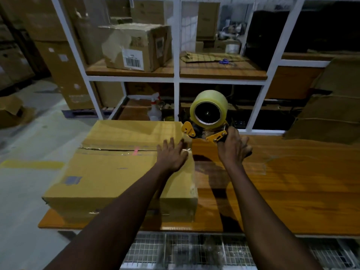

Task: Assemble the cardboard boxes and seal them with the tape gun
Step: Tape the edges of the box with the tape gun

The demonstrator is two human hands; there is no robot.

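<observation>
"Brown cardboard box (116, 168), big and closed: where is it, seen from the fingers?"

"It lies directly under the left hand (172, 155). The fingers of this hand are straight and a little spread, and they press flat on the top of the box, near its right edge. They hold nothing. A strip of clear tape (109, 151) runs along the middle seam, from the left side of the box up to these fingers."

"And the yellow and black tape gun (216, 136)?"

"The right hand (232, 151) has it. Its fingers are curled round the dark handle and grip it. The gun stands just to the right of the left fingertips, at the right edge of the box, and its fat roll of yellowish tape (222, 106) sits above the right fingers. I cannot tell if the mouth of the gun touches the cardboard."

"What is around the hands?"

"The box rests on an orange-brown wooden table (292, 191), which continues to the right of the right hand. Beyond the fingertips of both hands stands a white metal shelf frame (176, 80). On its upper board, far beyond the left fingers, is a worn carton with a barcode label (136, 47); beyond the right fingers lie small blue-handled scissors (226, 61). Lower, between both, is a white plastic spray bottle (154, 108). Far to the right of the right fingers is a pile of flat cardboard sheets (331, 114)."
</observation>
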